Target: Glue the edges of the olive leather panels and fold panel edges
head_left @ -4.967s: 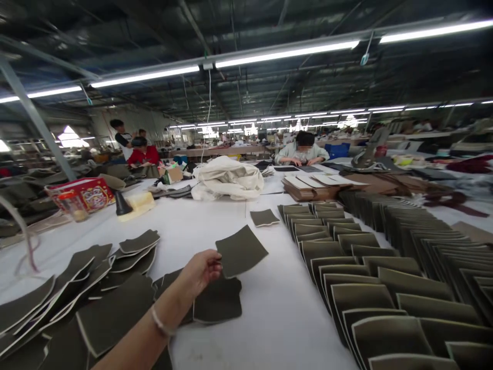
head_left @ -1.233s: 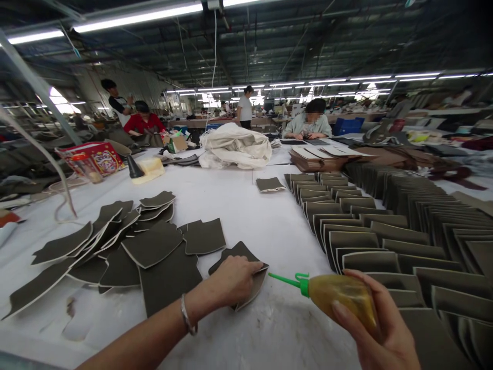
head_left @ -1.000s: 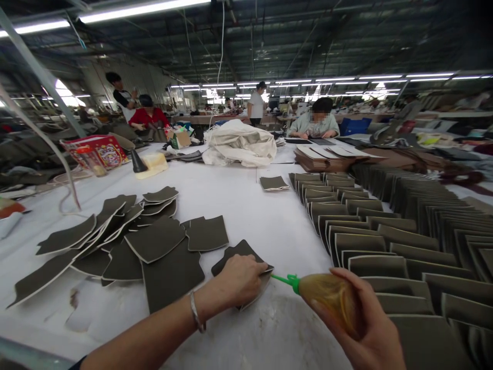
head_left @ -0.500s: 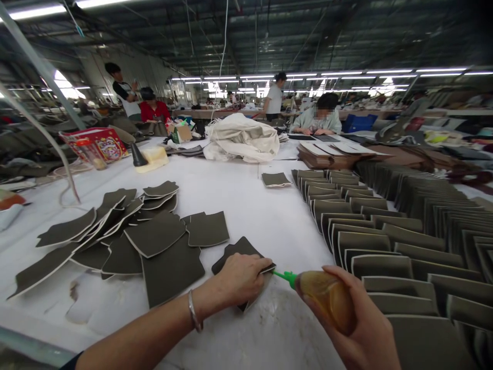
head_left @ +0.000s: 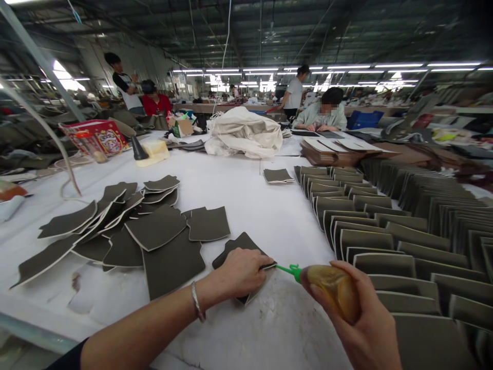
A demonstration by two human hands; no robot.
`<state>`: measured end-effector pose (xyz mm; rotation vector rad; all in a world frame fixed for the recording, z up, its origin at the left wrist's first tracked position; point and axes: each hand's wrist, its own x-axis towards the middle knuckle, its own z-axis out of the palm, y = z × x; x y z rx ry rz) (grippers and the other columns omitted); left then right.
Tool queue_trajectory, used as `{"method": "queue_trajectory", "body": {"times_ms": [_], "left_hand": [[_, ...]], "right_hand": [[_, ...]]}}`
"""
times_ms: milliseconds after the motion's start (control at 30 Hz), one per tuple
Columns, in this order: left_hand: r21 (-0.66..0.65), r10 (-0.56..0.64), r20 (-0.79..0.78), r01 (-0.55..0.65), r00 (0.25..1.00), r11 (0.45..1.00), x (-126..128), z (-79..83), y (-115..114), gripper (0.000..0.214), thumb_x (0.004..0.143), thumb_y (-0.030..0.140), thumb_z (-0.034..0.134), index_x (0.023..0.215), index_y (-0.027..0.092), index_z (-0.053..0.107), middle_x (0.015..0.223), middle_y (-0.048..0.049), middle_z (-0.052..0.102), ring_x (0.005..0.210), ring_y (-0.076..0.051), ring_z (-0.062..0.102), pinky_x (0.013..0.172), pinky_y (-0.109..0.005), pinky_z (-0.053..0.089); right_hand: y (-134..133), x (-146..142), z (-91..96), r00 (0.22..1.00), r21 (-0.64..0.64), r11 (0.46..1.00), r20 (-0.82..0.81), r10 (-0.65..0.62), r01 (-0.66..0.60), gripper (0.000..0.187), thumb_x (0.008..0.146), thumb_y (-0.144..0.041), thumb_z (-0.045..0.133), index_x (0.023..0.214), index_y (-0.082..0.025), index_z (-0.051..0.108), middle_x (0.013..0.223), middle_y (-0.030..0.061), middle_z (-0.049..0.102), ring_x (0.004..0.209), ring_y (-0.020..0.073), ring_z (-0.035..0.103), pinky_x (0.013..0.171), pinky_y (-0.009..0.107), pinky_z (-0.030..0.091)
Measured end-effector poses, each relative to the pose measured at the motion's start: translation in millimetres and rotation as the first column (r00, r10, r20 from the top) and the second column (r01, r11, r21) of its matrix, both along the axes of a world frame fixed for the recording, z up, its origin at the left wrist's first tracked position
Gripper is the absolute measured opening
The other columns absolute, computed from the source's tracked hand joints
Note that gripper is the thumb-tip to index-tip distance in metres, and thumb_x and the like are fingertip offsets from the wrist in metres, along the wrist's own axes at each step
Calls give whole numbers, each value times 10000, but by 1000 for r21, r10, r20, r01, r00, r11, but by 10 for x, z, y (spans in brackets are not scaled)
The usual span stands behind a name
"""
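On the white table, a dark olive piece of sheet material (head_left: 242,241) lies under my left hand (head_left: 242,271). The fingers are closed on its right edge, which is turned over with a pale border showing. My right hand (head_left: 372,318) is wrapped round a squeezable glue bottle (head_left: 333,290) with amber contents. Its thin green nozzle (head_left: 291,270) points left, the tip at the edge of the piece beside my left fingertips. Whether glue is coming out cannot be seen. A loose heap of similar pieces (head_left: 157,228) spreads to the left of my left hand.
Overlapping rows of folded olive pieces (head_left: 365,239) fill the right side. A small stack (head_left: 278,176) lies ahead. Farther back are a white cloth bundle (head_left: 246,133), a black cone (head_left: 138,149) and brown stacked sheets (head_left: 323,154). A person (head_left: 321,110) sits across the table.
The bottle and my right hand have shifted slightly right, the nozzle tip staying at the edge of the piece. My left hand keeps its hold. A person standing in the background has moved right.
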<state>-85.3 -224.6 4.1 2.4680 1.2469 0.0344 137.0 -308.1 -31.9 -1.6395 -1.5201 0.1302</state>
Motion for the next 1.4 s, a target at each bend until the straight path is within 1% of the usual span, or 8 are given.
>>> {"method": "queue_trajectory", "body": {"times_ms": [200,333,633,867,1000,1167,1300,1400], "left_hand": [[24,13,-6,-13,1000,1000,-10,-11,-19,474,837,229,420,1256,332,615,1086,-33,705,926,-267,674,764,-370,516],[32,11,-10,-10,1000,999,-5,-26,-30,472,837,237,422,1257,339,613,1066,-30,708,914,-269,676,757,-375,516],[40,9,5,-9,1000,999,-10,-39,-29,476,831,250,429,1263,342,606,1064,-28,705,925,-276,674,751,-387,518],[26,13,26,-14,1000,1000,-44,-62,-24,470,848,269,422,1281,329,596,1057,-30,702,907,-269,674,744,-374,513],[21,11,49,-12,999,1000,-65,-65,-25,478,854,252,414,1296,323,584,1059,-25,699,913,-255,668,759,-357,507],[25,15,37,-16,999,1000,-94,-71,-37,478,868,264,404,1312,333,566,1040,-24,694,880,-256,670,738,-354,503],[28,23,40,-24,999,999,-96,-74,-55,482,871,259,402,1321,334,557,1024,-22,689,865,-243,665,727,-341,498],[27,28,36,-29,999,999,-89,-75,-68,483,871,259,402,1322,338,555,1021,-21,688,861,-238,664,724,-337,496]], "right_hand": [[-21,2,14,997,-72,997,-73,0,-5,480,764,-613,636,1130,-312,564,1013,16,679,818,251,682,739,351,552],[-29,-17,15,990,-59,998,-138,-39,32,505,742,-628,646,1123,-306,567,1016,21,669,848,266,670,772,370,535],[-50,-38,9,971,-119,993,-236,-48,20,518,732,-634,648,1128,-311,564,1042,13,655,889,263,653,791,356,514],[-113,11,-54,963,-146,985,-262,54,-95,505,730,-591,670,1123,-288,570,1010,7,678,828,219,681,723,262,551],[-103,26,-91,948,-135,990,-317,-17,-28,531,713,-595,680,1118,-271,564,953,7,676,806,211,670,695,242,549],[-171,-109,-52,909,-195,975,-417,19,-110,532,723,-604,665,1125,-271,559,1034,0,649,902,212,639,773,240,498],[-222,-200,5,889,-193,980,-455,-46,-48,519,743,-607,642,1125,-269,546,1038,-5,617,920,209,602,796,248,451],[-258,-208,-29,886,-213,973,-463,-17,-92,524,734,-603,655,1124,-269,550,1054,-10,612,930,201,593,819,236,439]]}}
